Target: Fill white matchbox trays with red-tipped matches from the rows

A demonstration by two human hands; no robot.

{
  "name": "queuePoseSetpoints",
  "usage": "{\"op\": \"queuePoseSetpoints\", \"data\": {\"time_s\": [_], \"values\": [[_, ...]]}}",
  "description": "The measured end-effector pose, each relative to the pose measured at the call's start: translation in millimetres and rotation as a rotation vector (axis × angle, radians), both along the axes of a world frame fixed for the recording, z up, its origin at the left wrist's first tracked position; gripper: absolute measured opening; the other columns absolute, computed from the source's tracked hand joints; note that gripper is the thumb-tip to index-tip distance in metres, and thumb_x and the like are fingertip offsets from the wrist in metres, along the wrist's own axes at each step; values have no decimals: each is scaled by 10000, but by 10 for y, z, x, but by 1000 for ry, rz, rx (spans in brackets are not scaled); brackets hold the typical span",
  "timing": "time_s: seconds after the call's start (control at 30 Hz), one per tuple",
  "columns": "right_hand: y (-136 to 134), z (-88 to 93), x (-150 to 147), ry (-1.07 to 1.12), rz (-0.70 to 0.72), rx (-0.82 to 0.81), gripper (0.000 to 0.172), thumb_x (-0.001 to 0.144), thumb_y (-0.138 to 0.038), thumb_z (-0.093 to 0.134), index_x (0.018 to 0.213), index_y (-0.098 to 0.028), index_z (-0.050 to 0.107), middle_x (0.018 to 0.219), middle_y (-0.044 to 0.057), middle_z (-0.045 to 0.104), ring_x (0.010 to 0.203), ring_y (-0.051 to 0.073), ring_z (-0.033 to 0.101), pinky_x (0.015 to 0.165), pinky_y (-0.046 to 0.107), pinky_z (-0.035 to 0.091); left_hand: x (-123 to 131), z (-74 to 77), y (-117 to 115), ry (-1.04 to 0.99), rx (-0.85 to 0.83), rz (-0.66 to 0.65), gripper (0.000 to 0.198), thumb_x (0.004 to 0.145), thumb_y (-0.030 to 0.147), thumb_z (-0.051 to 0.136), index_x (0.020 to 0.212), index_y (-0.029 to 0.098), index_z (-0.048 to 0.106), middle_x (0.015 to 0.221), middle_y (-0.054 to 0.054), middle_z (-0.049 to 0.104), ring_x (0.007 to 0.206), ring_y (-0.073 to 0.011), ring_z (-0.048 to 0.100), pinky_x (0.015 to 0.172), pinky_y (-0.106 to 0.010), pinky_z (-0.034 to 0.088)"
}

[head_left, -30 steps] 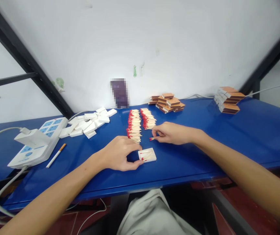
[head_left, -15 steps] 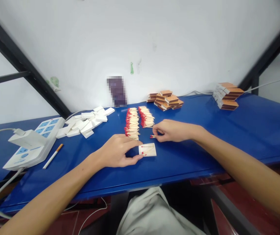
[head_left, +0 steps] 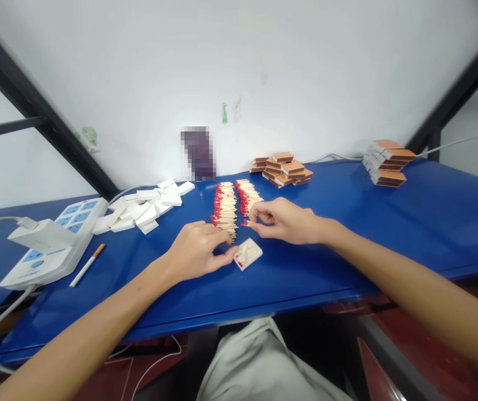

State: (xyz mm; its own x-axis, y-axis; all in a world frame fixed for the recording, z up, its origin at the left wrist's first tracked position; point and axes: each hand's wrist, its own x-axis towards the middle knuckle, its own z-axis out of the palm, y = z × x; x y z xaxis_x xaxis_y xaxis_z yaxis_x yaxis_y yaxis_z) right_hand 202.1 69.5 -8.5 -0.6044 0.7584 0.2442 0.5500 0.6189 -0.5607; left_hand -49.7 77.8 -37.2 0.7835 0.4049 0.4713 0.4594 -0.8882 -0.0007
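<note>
A small white tray [head_left: 254, 253] with a few red-tipped matches in it lies tilted to one side on the blue table. My left hand [head_left: 201, 249] is at its left, thumb tip at the tray's edge, thumb and fingers apart. My right hand [head_left: 282, 221] pinches red-headed matches [head_left: 247, 223] above and behind the tray. Beyond my hands are two long rows of matches, the left row [head_left: 225, 206] and the right row [head_left: 247, 195], heads to the left.
White trays [head_left: 142, 207] are heaped at the left, near a cigarette [head_left: 87, 265] and a power strip [head_left: 63, 234] with a plugged charger. Matchbox sleeves [head_left: 289, 168] lie by the wall, and stacked matchboxes [head_left: 390, 161] stand farther right. A pixelated dark object [head_left: 200, 153] leans against the wall.
The white tray has turned, and my left fingers have spread from it and moved up a little. My right hand has moved left with its matches.
</note>
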Motion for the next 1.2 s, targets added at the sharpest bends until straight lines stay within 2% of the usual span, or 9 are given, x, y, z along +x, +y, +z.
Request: {"op": "queuePoseSetpoints", "data": {"time_s": [0.13, 0.3, 0.53, 0.73, 0.83, 0.97, 1.07, 1.2], "values": [[29, -50, -5, -70, -5, 13, 158, 898, -263, 566, 765, -186, 528, 592, -89, 345, 535, 80, 290, 572, 229, 249, 3, -14, 5, 43, -54, 16, 249, 931, 346, 556, 787, 186, 681, 636, 6, 657, 548, -141, 591, 607, -282, 410], [24, -52, 3, -43, 9, -34, 192, 905, -305, 579, 763, -180, 547, 589, -91, 325, 541, 80, 286, 572, 227, 257, 8, 18, -13, 31, -107, 18, 271, 943, 339, 518, 823, 180, 702, 652, -4, 664, 556, -142, 593, 626, -285, 420], [-78, -60, -102, -21, 113, -110, 34, 847, -202, 597, 825, -177, 591, 611, -87, 377, 541, 76, 316, 548, 220, 249, 16, 64, -59, -20, -89, -16, 325, 857, 477, 587, 858, 175, 708, 541, 24, 594, 491, -144, 565, 565, -276, 401], [-114, -56, -141, -70, 219, -179, 76, 870, -229, 600, 808, -184, 598, 583, -86, 432, 510, 74, 360, 533, 212, 274, 78, 53, -161, -21, -94, 43, 425, 766, 590, 654, 877, 181, 690, 582, 22, 625, 478, -136, 562, 487, -247, 350], [-128, -48, -142, -121, 244, -182, 52, 870, -215, 606, 839, -178, 626, 619, -70, 508, 525, 75, 413, 551, 213, 296, 100, 33, -178, 37, -104, 36, 400, 770, 583, 669, 830, 187, 679, 606, 13, 638, 505, -147, 583, 493, -248, 361], [-123, -39, -125, -152, 214, -129, 59, 873, -201, 607, 860, -174, 658, 661, -48, 572, 550, 80, 457, 578, 219, 309, 85, 0, -143, 63, -103, -9, 288, 849, 475, 632, 839, 191, 684, 610, 11, 639, 532, -143, 601, 515, -241, 381], [-96, -55, -98, -155, 181, -46, 53, 867, -195, 611, 865, -181, 663, 688, -37, 603, 581, 92, 486, 591, 224, 315, 52, -9, -103, 18, -94, -2, 261, 843, 436, 644, 883, 182, 693, 581, 22, 612, 491, -128, 565, 500, -233, 373], [-67, -96, -73, -136, 157, 75, 149, 889, -239, 624, 1019, -192, 680, 841, 4, 693, 681, 126, 564, 646, 239, 367, 19, -5, -66, -47, -59, 20, 279, 833, 406, 657, 980, 173, 701, 556, 40, 586, 452, -116, 523, 492, -230, 362]]}}
